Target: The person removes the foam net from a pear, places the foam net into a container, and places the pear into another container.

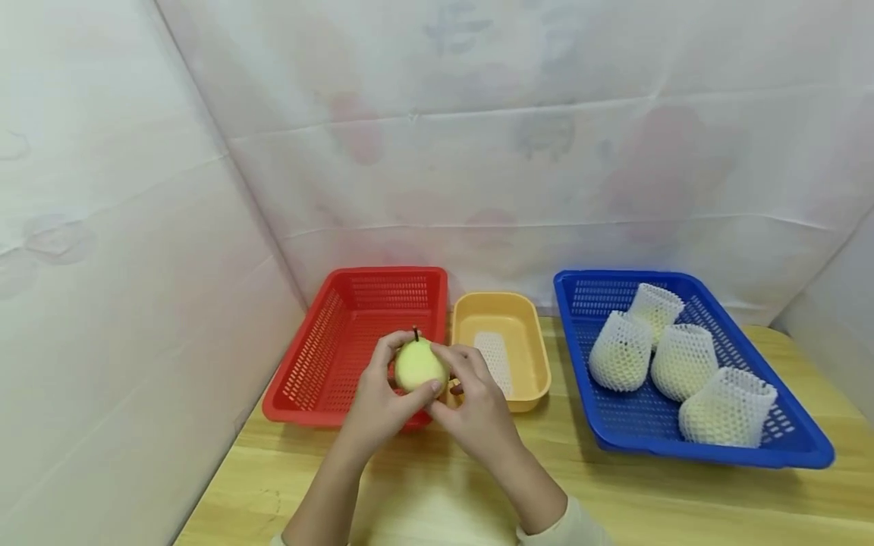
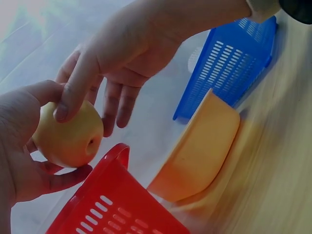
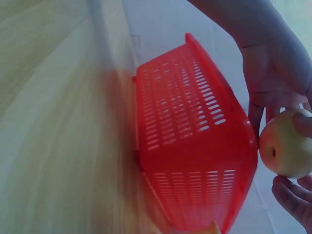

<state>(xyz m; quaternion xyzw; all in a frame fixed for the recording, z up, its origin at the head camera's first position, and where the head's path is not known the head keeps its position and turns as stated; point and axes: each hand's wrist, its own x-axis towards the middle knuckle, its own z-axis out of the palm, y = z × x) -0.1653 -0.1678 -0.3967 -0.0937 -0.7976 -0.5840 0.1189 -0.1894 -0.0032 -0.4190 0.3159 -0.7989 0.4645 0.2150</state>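
Observation:
A bare yellow-green pear (image 1: 418, 368) with a dark stem pointing up is held above the near right part of the red basket (image 1: 355, 417). My left hand (image 1: 382, 402) grips its left side, with the thumb across the front. From the right, my right hand (image 1: 481, 406) pinches the pear between thumb and fingers. Seen from the left wrist, the pear (image 2: 68, 136) shows the dark hollow at its base, and some right-hand fingers hang free of it. In the right wrist view the pear (image 3: 287, 144) is beside the red basket's rim.
A yellow tray (image 1: 539, 371) containing a flat white foam net (image 1: 493, 360) stands right of the red basket. Farther right, a blue basket (image 1: 594, 425) holds several pears in white foam nets (image 1: 683, 364). All stand on a wooden table (image 1: 437, 500) before a cloth backdrop (image 1: 512, 152).

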